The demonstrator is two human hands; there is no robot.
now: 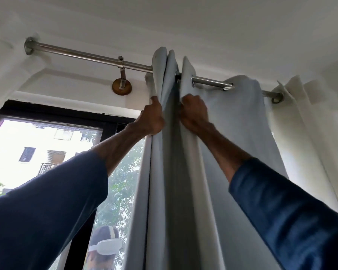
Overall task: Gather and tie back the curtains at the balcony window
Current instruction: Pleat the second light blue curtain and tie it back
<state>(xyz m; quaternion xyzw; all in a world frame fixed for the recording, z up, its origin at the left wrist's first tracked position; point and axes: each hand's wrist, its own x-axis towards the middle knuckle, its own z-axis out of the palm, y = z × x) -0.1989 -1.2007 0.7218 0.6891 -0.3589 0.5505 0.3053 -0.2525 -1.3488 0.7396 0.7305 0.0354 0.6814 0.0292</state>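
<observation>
White ceiling, one steel rod (76, 53) overhead. Two curtains: grey curtain (242, 123) centre, cream curtain (304, 123) 3 o'clock. Left hand (151, 119), right hand (193, 114) both gripping grey folds.

You get bright daylight through window (47, 149), blown out; your left sleeve (37, 211) dark against it; soft focus, wide-angle bend at edges.

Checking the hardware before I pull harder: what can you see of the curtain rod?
The curtain rod is a round tube of silvery metal just under the ceiling, slanting down to the right. Its left end meets a wall flange; a metal bracket on a round wooden disc carries it. The grey curtain and a cream curtain hang on it by eyelets.
</observation>
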